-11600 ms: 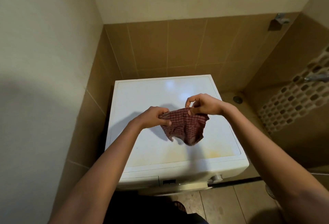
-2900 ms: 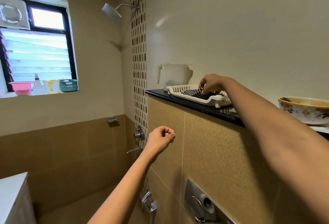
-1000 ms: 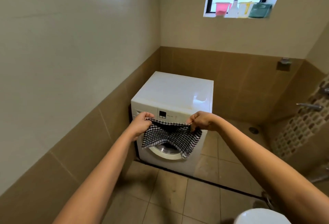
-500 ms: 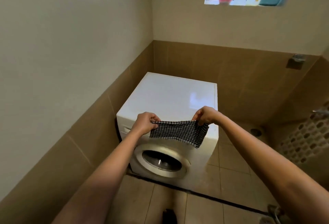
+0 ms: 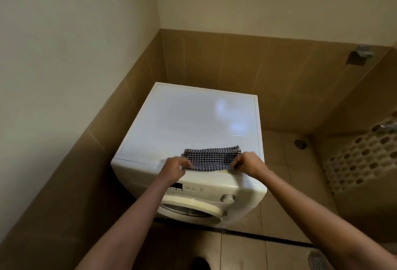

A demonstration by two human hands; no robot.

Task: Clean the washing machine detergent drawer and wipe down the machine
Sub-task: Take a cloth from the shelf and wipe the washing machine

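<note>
The left hand (image 5: 175, 167) and right hand (image 5: 249, 165) each pinch one end of the folded checked cloth (image 5: 211, 159). Its long axis runs from grip to grip, flat at the washing machine (image 5: 193, 119) top's front edge. The white top stretches beyond both grips, with neither hand nearer.

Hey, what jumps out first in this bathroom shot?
The white front-loading washing machine fills the corner between the tan-tiled walls. Across its top, near the front edge, a folded black-and-white checked cloth lies flat, pinched at its ends by the left hand and the right hand.
</note>
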